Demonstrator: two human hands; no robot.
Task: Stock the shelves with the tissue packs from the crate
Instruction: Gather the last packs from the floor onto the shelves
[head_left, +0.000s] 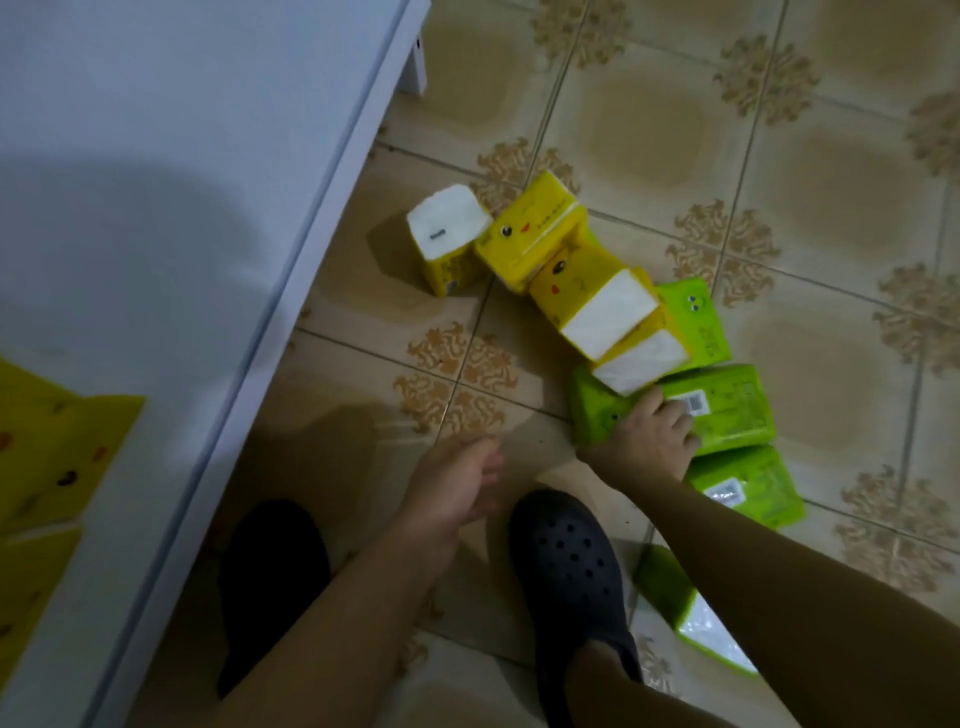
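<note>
On the tiled floor (649, 130), the right hand (647, 439) clamps a green pack (732, 410); the left hand (457, 486) hangs slack.

A dark perforated clog (566, 571) and a second, probably matching, shoe (270, 577) stand on beige ornament-patterned floor tiles (649, 130).

No wording could be read anywhere. A barcode label (691, 402) stood on the green tissue pack (732, 418) at centre right. A white label (724, 489) stood on the lower green pack (753, 480). Faint lettering ran along the yellow pack (524, 234) at upper centre. All of it was too blurred to make out.
</note>
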